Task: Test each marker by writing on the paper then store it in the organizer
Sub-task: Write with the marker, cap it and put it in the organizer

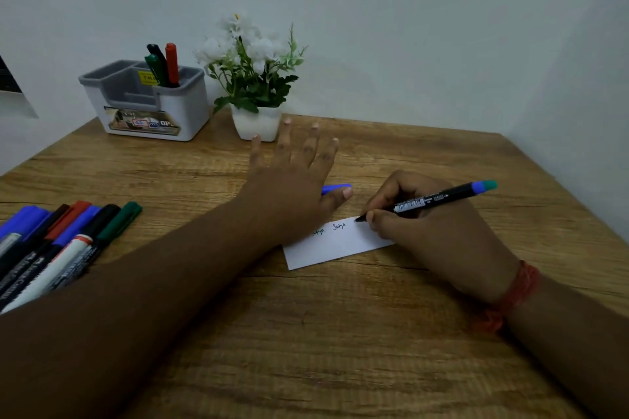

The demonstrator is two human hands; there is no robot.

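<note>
The black marker with a blue-green end [439,199] is pinched in the right grip [408,214], tip on the white paper slip [337,245]; the left grip [292,177], fingers spread, steadies it.

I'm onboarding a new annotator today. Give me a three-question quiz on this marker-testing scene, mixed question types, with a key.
1. True or false: the right hand holds a marker with its tip on the paper.
2. How many markers stand in the organizer?
3. The left hand is: A) gripping a marker, B) lying flat with its fingers spread, its heel over the paper's left end, C) inside the organizer.

Key
1. True.
2. Three: black, green and red.
3. B.
</note>
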